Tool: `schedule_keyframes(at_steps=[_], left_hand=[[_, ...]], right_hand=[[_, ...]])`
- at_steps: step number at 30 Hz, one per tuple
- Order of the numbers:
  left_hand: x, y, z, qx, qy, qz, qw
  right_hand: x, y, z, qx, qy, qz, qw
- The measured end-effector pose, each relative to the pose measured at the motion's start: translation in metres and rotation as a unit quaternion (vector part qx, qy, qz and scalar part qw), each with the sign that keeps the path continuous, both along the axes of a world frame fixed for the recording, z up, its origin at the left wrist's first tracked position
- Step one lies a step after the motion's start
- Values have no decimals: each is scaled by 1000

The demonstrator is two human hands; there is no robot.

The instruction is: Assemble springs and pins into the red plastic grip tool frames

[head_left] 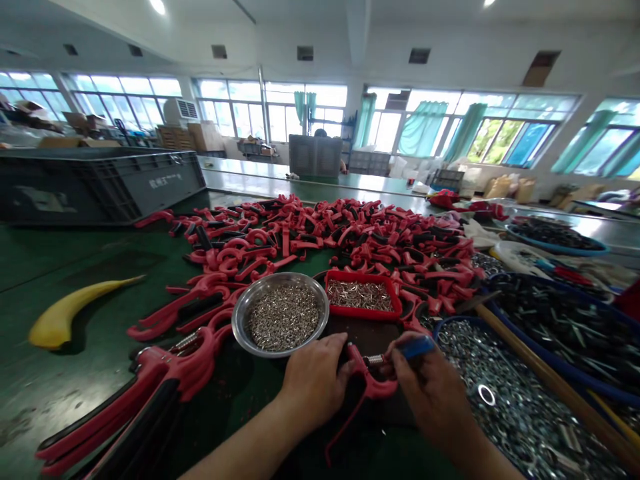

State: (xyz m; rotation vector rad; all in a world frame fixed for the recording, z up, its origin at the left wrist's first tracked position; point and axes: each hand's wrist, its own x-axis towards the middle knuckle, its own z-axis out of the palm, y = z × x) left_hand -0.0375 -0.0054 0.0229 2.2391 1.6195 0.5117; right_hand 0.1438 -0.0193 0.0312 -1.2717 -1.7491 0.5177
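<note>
Left hand [315, 381] grips a red plastic hook-shaped handle [371, 388]; right hand [431, 393] pinches a blue-handled tool [417, 347] beside its silver metal fitting [375, 360]. I'd hold both steady.

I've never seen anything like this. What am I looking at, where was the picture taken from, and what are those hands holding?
This is no machine, just a person. The picture comes from a camera worn on their head, looking down at their own bare hands over a green workbench. The left hand grips a curved red plastic part with a small metal coil at one end. The right hand pinches a slim blue-handled tool beside that coil. Nearby sit a round steel bowl and a red plastic tray, both holding small metal pieces. Beyond lies a heap of red-and-black curved handles. To the right is a blue-rimmed basin of steel washers.
</note>
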Motion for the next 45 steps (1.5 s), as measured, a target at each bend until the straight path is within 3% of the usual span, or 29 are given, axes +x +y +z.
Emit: schedule_keyframes(at_steps=[5,12,23,26,31,34,37,39,42,45], left_hand=[[-1,1,-2,-18,-7,1,1000],[-2,2,0,-40,-35,8,999],[-4,3,-5,-38,-60,7,997],[-4,3,-5,-38,-66,6,997],[-4,3,-7,-39,-95,5,995],[-3,3,-11,-36,-129,8,991],[-2,4,-16,-36,-157,4,987],[-2,5,-18,-34,-162,-3,986],[-3,6,-19,-26,-165,-7,986],[-5,6,-19,-33,-174,-8,984]], right_hand=[[-2,-6,-20,-19,-55,-1,998],[-2,-1,-17,-41,121,-37,991],[-10,1,-19,-73,205,-55,974],[-8,1,-21,-74,180,-53,979],[-9,-4,-23,28,3,-96,995],[-9,0,-24,-52,106,-85,989],[-7,7,-25,-181,303,-76,933],[-9,7,-26,-227,370,-61,899],[-14,2,-24,-281,366,-12,887],[-14,-2,-22,-274,320,7,907]])
